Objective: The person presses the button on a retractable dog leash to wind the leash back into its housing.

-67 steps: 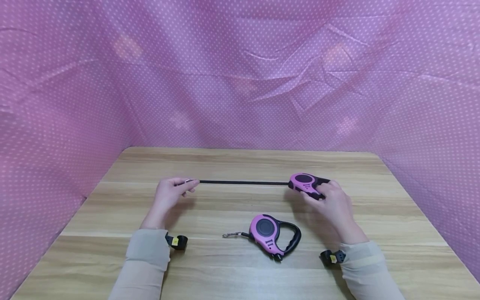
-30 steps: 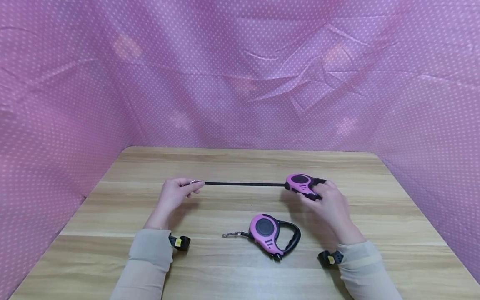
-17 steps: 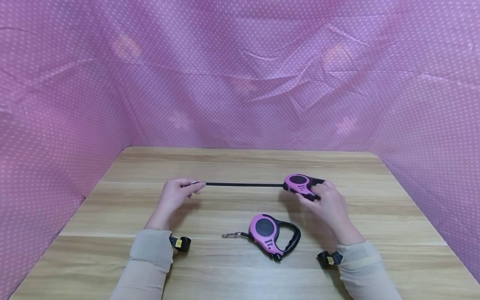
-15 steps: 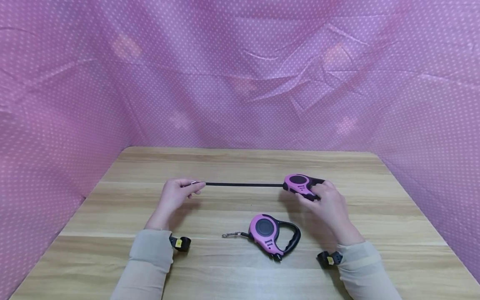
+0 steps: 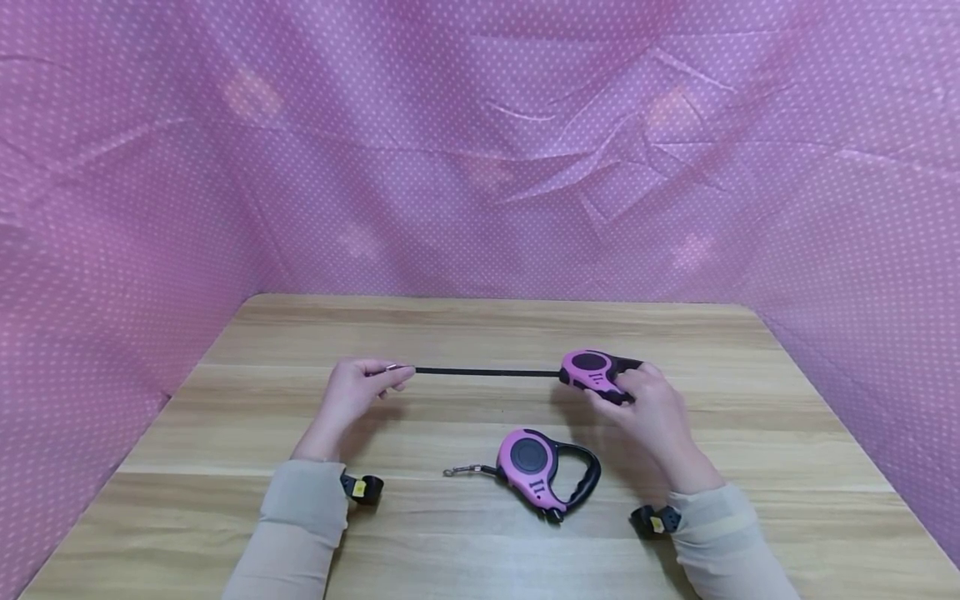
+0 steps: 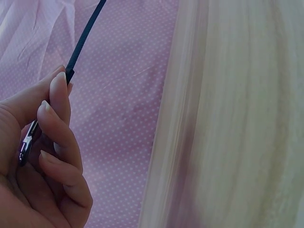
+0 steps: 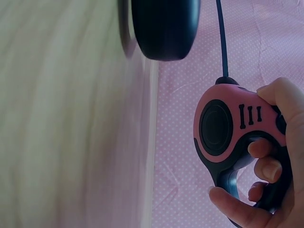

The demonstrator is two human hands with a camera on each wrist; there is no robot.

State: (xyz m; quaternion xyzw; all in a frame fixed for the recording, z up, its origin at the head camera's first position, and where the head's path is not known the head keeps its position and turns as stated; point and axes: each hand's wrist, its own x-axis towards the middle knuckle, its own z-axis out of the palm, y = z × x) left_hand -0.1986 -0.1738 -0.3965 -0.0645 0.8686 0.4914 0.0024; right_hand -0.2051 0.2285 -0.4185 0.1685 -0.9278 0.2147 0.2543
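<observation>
My right hand (image 5: 652, 412) grips the black handle of a pink and black retractable dog leash (image 7: 216, 123), its fingers curled through the loop. From the leash a black strap (image 5: 487, 372) runs straight to the left. At its end my left hand (image 5: 356, 396) pinches the strap between thumb and index finger, and a metal clip (image 6: 26, 145) lies against the palm. Both hands are above the table. Nearer the front, a second pink and black retractable leash (image 5: 528, 471) lies on the wood, with its metal clip (image 5: 463, 471) pointing left.
The wooden table (image 5: 480, 558) extends under both hands. Pink dotted cloth (image 5: 480, 167) hangs behind it and on both sides. Small black cameras sit on the wrists, one on the left sleeve (image 5: 363, 489) and one on the right (image 5: 654, 521).
My right hand has moved left with the leash, and my left hand a little right. The stretch of strap between them is shorter. The leash on the table has stayed put.
</observation>
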